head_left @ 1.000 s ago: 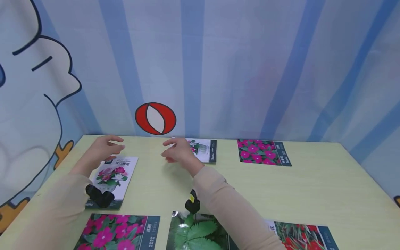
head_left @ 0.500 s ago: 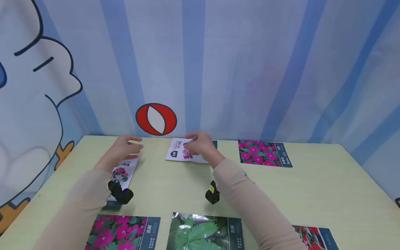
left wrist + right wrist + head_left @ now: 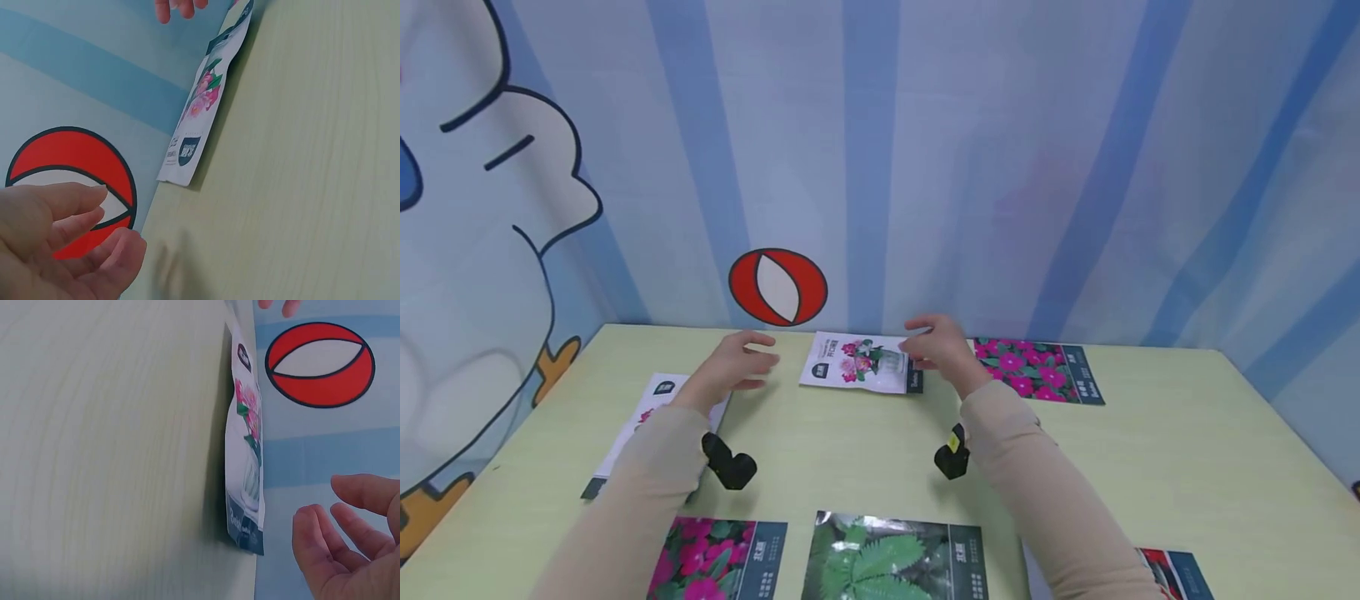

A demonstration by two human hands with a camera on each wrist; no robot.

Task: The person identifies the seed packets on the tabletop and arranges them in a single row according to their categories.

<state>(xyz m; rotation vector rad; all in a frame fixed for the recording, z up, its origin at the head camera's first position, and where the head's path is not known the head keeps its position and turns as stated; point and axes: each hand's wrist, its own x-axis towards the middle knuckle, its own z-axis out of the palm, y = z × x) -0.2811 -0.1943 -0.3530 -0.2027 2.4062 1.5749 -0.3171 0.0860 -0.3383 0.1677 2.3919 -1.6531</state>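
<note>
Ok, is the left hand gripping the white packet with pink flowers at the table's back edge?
No, the left wrist view shows a gap between the left hand and the white packet.

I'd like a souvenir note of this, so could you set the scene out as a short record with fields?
Surface: pale table
Left grip: hand holding nothing, above the table
Right grip: hand holding nothing, near the back white packet
Back right: rear magenta packet
Left packet: white, partly hidden
Front: near magenta packet, green-leaf packet, red packet mostly hidden
Backdrop: blue stripes, printed red-and-white ball
</note>
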